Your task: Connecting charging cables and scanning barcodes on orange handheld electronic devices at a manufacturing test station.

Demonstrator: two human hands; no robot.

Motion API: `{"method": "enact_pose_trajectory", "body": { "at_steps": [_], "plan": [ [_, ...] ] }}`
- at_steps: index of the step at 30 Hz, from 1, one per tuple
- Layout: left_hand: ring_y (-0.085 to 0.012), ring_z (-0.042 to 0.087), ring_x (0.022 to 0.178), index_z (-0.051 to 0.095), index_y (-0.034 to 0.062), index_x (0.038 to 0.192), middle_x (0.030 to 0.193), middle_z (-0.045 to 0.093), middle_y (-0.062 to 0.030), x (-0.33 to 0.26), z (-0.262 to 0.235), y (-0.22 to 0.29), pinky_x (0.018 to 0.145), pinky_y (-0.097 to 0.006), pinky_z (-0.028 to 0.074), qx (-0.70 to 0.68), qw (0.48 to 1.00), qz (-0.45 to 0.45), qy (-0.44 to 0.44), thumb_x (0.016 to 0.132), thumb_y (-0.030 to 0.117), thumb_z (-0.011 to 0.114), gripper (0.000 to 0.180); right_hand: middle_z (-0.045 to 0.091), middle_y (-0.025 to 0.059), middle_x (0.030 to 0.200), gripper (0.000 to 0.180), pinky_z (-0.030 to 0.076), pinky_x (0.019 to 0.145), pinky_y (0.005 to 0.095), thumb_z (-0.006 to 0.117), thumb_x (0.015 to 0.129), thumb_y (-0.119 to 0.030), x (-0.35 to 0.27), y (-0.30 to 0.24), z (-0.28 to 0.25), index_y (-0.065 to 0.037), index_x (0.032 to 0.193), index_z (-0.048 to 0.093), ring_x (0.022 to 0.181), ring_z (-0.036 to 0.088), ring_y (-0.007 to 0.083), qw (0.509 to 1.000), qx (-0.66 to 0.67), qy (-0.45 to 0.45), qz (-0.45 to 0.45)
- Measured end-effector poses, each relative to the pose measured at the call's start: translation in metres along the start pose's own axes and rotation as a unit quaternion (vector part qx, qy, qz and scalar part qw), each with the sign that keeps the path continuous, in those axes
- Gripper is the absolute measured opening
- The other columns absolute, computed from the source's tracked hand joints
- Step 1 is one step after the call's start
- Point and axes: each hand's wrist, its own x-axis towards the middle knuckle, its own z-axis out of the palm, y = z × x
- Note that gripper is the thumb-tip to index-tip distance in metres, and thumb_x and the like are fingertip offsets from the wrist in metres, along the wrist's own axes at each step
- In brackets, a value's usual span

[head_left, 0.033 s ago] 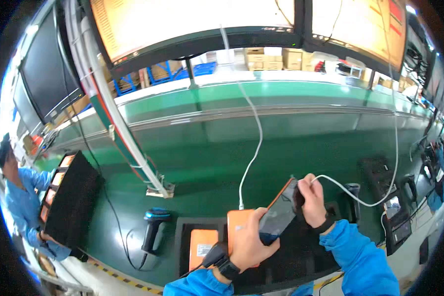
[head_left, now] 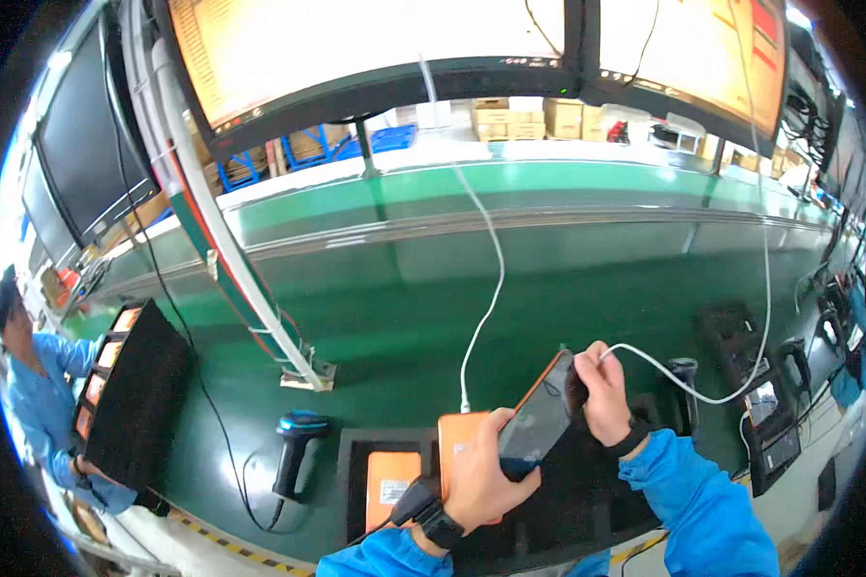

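At six o'clock over the green bench (head_left: 587, 288), your left hand (head_left: 476, 481) grips the phone (head_left: 539, 415) from beneath, tilting its screen toward you. Your right hand (head_left: 606, 394) pinches the white cable (head_left: 688, 389) at its two o'clock corner, presumably steadying the plug. Scanner (head_left: 293, 452) stands at nine o'clock.

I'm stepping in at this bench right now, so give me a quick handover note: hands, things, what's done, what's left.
Left hand: grips the lower end of an orange-cased phone, held tilted above the bench.
Right hand: at the phone's top end, pinching the plug of a white cable.
Nearby: another orange device in the black tray, a second white cable hanging over it, a handheld scanner to the left.
Done: phone lifted, plug brought to its top edge.
Left: whether the plug is seated cannot be told; check it.
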Motion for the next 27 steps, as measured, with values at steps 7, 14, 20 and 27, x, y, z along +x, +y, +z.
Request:
{"method": "enact_pose_trajectory", "body": {
  "at_steps": [7,14,20,27],
  "plan": [
    [-0.0342,0.063,0.107,0.041,-0.0002,0.135,0.117,0.061,-0.0202,-0.008,-0.003,0.013,0.091,-0.042,0.051,0.019,0.999,0.008,-0.024,0.069,0.026,0.085,0.084,0.048,-0.0023,0.081,0.024,0.042,0.073,0.0242,0.061,0.093,-0.007,-0.015,-0.020,0.001,-0.014,0.089,0.039,0.079,0.049,0.0087,0.994,0.097,-0.030,-0.028],
    [-0.0306,0.065,0.091,0.053,-0.0001,0.120,0.098,0.064,-0.0174,-0.016,0.004,0.021,0.081,-0.041,0.051,-0.015,0.993,0.089,0.072,0.066,0.029,0.088,0.071,0.064,0.0137,0.111,0.030,0.055,0.090,0.0450,0.071,0.089,-0.023,-0.026,-0.018,0.000,-0.011,0.103,0.047,0.104,0.065,0.0271,0.933,0.335,-0.126,0.030],
    [-0.0321,0.063,0.087,0.057,0.0003,0.111,0.092,0.063,-0.0173,-0.015,0.011,0.005,0.078,-0.043,0.049,-0.070,0.995,0.064,0.025,0.067,0.039,0.086,0.066,0.057,0.0188,0.137,0.060,0.050,0.101,0.0534,0.074,0.088,-0.040,-0.022,-0.020,0.000,-0.007,0.134,0.053,0.121,0.059,0.0364,0.928,0.286,-0.236,0.022],
    [-0.0298,0.061,0.085,0.059,0.0015,0.112,0.090,0.060,-0.0155,-0.024,0.019,-0.021,0.072,-0.044,0.047,0.166,0.979,0.119,-0.011,0.071,0.049,0.084,0.068,0.062,0.0156,0.126,0.059,0.054,0.093,0.0397,0.073,0.090,-0.043,-0.027,-0.015,0.004,-0.005,0.130,0.052,0.111,0.065,0.0253,0.942,0.232,-0.242,-0.027]
  ]
}}
